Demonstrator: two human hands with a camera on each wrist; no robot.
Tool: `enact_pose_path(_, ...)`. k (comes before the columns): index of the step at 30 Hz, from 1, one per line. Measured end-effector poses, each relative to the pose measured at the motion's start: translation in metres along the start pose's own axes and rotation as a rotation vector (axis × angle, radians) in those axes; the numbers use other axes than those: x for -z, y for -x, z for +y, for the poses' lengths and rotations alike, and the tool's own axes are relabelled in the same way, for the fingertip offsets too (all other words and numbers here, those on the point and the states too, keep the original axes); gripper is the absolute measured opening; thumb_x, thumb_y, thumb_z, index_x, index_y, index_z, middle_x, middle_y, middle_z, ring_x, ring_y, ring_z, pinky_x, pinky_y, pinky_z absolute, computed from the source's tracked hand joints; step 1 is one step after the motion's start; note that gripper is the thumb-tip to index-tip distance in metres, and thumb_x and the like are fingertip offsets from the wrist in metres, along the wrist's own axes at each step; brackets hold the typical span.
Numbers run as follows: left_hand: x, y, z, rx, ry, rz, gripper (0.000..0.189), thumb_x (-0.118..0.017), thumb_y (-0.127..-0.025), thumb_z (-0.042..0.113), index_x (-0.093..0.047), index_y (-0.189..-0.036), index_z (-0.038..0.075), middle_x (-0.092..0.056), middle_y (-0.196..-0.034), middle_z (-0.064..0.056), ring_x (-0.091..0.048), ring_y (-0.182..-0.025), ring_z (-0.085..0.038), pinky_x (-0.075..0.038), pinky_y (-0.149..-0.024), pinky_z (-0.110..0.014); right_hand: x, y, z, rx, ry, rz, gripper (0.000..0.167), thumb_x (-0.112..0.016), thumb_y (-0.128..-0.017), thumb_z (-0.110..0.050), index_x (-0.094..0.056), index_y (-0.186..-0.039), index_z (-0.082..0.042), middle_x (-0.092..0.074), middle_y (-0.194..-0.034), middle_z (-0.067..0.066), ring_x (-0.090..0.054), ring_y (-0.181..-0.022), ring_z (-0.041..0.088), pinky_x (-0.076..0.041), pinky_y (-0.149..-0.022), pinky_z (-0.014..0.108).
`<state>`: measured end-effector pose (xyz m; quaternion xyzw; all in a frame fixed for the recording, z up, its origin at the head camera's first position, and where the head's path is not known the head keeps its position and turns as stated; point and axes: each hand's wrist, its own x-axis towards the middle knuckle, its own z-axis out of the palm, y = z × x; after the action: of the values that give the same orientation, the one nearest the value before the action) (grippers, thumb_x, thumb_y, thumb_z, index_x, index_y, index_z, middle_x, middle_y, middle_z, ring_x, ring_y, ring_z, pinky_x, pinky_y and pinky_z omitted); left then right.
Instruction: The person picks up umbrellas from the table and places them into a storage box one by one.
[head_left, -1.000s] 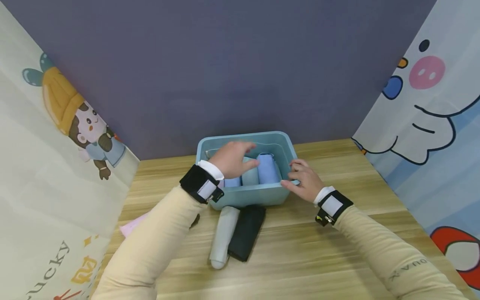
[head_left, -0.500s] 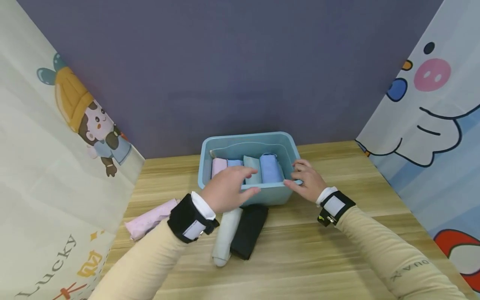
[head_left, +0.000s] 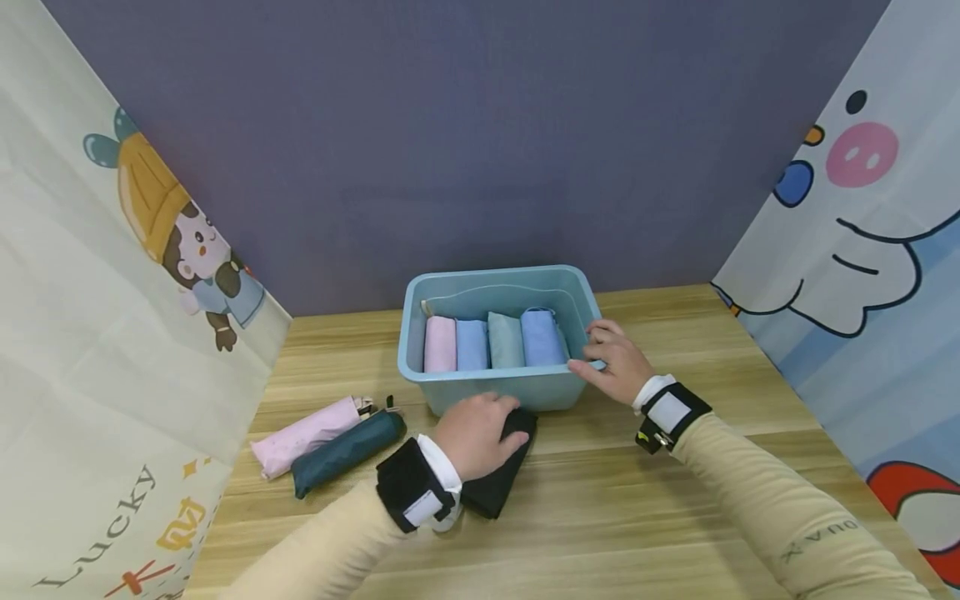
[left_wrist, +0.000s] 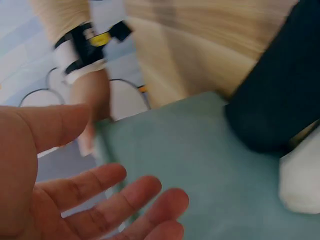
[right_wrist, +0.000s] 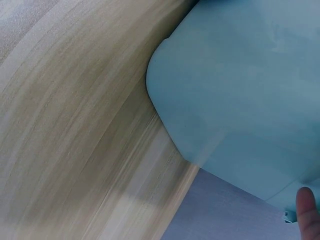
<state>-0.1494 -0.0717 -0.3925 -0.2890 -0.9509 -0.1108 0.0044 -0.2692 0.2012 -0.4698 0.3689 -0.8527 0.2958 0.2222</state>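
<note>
My left hand [head_left: 480, 437] hovers over a black folded umbrella [head_left: 491, 493] and a light grey one [head_left: 447, 523], which lie side by side before a blue-green bin [head_left: 540, 393]. Its fingers are loosely spread, with nothing between thumb and fingertips in the left wrist view; the hand and wrist hide most of the grey umbrella. At the bin's front right corner, my right hand [head_left: 618, 362] grips the rim, thumb at the front and fingers over the right side. Inside stand several rolled bundles in a row: pink [head_left: 440, 344], blue [head_left: 472, 346], grey-green [head_left: 506, 340] and blue [head_left: 542, 337].
Left of the bin, a pink folded umbrella [head_left: 311, 435] and a dark teal folded umbrella [head_left: 348, 452] lie on the wooden table [head_left: 600, 525]. A dark wall [head_left: 480, 150] rises behind the bin, and printed curtains [head_left: 840, 242] hang at both sides.
My left hand has come out from over the bin, back toward me, down to the black and grey umbrellas. The teal umbrella has come into view. My right hand stays on the rim.
</note>
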Motion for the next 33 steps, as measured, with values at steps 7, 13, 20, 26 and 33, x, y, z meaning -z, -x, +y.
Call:
enact_pose_path(7, -0.043, -0.009, 0.001, 0.063, -0.18, 0.029, 0.045, -0.071, -0.083, 0.046, -0.066, -0.106, 0.007, -0.064, -0.086, -0.009, -0.065, -0.072, -0.025, -0.053, -0.058, -0.038, -0.001, 0.0, 0.001, 0.004, 0.0, 0.005, 0.035, -0.067, -0.088, -0.038, -0.06, -0.062, -0.015, -0.052, -0.073, 0.0, -0.05, -0.108, 0.03, -0.04, -0.093, 0.045)
enact_pose_path(13, -0.073, -0.021, 0.0, 0.144, -0.261, 0.009, 0.047, -0.075, -0.078, 0.049, -0.064, -0.098, 0.008, -0.062, -0.078, -0.01, -0.063, -0.066, -0.025, -0.051, -0.053, -0.037, -0.002, -0.001, 0.002, 0.012, -0.003, 0.009, 0.037, -0.065, -0.089, -0.04, -0.058, -0.061, -0.016, -0.05, -0.072, -0.001, -0.051, -0.107, 0.03, -0.04, -0.093, 0.045)
enact_pose_path(20, -0.1, -0.033, -0.003, 0.196, -0.303, 0.02, 0.051, -0.078, -0.072, 0.049, -0.063, -0.097, 0.008, -0.063, -0.078, -0.013, -0.064, -0.065, -0.027, -0.051, -0.052, -0.038, -0.002, -0.001, 0.001, 0.008, -0.018, 0.023, 0.039, -0.064, -0.089, -0.042, -0.058, -0.061, -0.015, -0.05, -0.073, -0.001, -0.051, -0.107, 0.03, -0.04, -0.093, 0.044)
enact_pose_path(26, -0.107, -0.035, 0.0, 0.202, -0.34, 0.04, 0.049, -0.082, -0.067, 0.046, -0.061, -0.092, 0.009, -0.062, -0.075, -0.013, -0.064, -0.061, -0.025, -0.051, -0.049, -0.037, -0.003, 0.0, 0.001, 0.016, -0.024, 0.028, 0.039, -0.064, -0.089, -0.042, -0.058, -0.061, -0.015, -0.048, -0.071, -0.001, -0.051, -0.107, 0.03, -0.041, -0.093, 0.043)
enact_pose_path(33, -0.11, -0.039, 0.001, 0.186, -0.363, 0.033, 0.039, -0.08, -0.069, 0.036, -0.062, -0.091, 0.01, -0.063, -0.074, -0.013, -0.063, -0.064, -0.023, -0.051, -0.049, -0.035, -0.002, 0.001, 0.002, 0.018, -0.018, 0.032, 0.04, -0.064, -0.089, -0.042, -0.057, -0.06, -0.015, -0.049, -0.072, -0.001, -0.051, -0.106, 0.029, -0.041, -0.092, 0.043)
